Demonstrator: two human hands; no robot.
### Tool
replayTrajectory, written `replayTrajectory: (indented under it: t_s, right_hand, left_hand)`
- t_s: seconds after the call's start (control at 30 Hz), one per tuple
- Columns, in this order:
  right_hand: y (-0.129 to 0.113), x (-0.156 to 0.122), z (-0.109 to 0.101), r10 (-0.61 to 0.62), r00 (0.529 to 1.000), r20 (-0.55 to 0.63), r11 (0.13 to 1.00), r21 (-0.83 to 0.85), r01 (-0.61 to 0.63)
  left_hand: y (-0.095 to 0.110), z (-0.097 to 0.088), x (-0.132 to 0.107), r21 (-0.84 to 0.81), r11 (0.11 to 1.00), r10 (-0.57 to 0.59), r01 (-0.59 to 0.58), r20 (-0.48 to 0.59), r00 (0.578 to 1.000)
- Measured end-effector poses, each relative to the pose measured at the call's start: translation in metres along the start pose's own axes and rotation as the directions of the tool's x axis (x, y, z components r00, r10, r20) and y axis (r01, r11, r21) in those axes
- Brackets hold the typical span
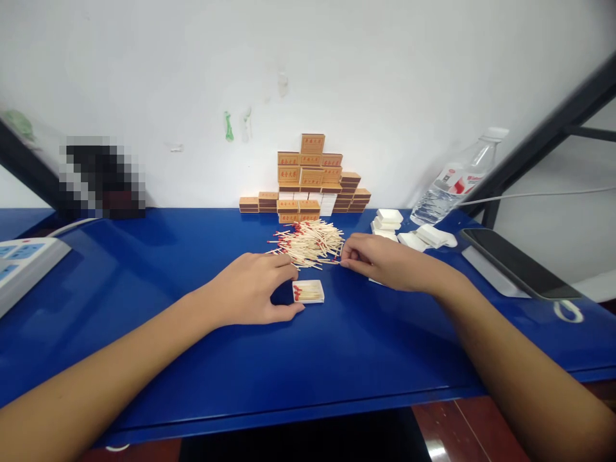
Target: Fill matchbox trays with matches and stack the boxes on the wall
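A small white matchbox tray [308,292] with several red-tipped matches in it lies on the blue table [202,359]. My left hand [253,289] grips the tray's left end between thumb and fingers. Behind it lies a loose pile of matches [310,242]. My right hand [385,260] rests at the pile's right edge, its fingertips pinched together on matches from the pile.
Stacked orange matchboxes [308,176] stand against the wall. Several empty white trays [409,232] lie to the right, with a plastic water bottle [452,183] and a dark phone [520,263] beyond. A white power strip [24,260] sits at the far left.
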State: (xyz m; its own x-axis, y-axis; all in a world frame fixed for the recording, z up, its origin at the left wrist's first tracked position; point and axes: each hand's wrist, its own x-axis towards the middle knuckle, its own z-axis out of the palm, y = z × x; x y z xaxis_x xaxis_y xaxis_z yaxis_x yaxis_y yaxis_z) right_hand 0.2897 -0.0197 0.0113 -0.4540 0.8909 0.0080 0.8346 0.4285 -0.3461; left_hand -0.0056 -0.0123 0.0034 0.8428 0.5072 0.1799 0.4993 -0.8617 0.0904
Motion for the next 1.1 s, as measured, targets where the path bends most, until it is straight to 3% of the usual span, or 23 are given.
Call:
replayTrajectory:
  t_s: [0.1, 0.2, 0.27, 0.4, 0.57, 0.7, 0.93, 1.1]
  right_hand:
    - [-0.036, -0.002, 0.004, -0.108, 0.993, -0.051, 0.985, 0.131, 0.114]
    - [-0.058, -0.003, 0.011, -0.181, 0.983, -0.010, 0.966, 0.183, 0.180]
    - [-0.056, -0.002, 0.012, -0.178, 0.984, -0.018, 0.972, 0.154, 0.179]
    - [-0.025, 0.004, 0.011, -0.074, 0.989, -0.131, 0.997, -0.005, 0.074]
    - [0.001, 0.009, 0.013, -0.001, 1.000, -0.032, 0.999, -0.048, 0.000]
    - [-0.007, 0.005, 0.007, -0.023, 0.999, -0.023, 1.000, -0.005, 0.023]
    - [-0.049, -0.005, 0.006, -0.162, 0.986, 0.035, 0.975, 0.160, 0.154]
    - [-0.043, 0.001, 0.013, -0.194, 0.974, -0.119, 0.972, 0.115, 0.207]
  left_hand:
    - [0.001, 0.000, 0.000, 0.003, 1.000, 0.004, -0.004, -0.003, 1.000]
    - [0.000, 0.002, -0.001, 0.007, 1.000, 0.026, -0.026, -0.011, 1.000]
    - [0.000, 0.002, -0.001, 0.008, 1.000, 0.024, -0.024, -0.009, 1.000]
    - [0.001, 0.001, -0.001, -0.002, 1.000, 0.017, -0.017, 0.000, 1.000]
    - [0.002, -0.001, 0.000, -0.026, 1.000, 0.007, -0.007, 0.019, 1.000]
    - [0.002, -0.001, 0.000, -0.021, 1.000, 0.005, -0.005, 0.020, 1.000]
    - [0.001, 0.001, -0.001, 0.004, 1.000, 0.016, -0.016, 0.005, 1.000]
    - [0.001, 0.002, -0.001, 0.002, 1.000, 0.030, -0.030, -0.001, 1.000]
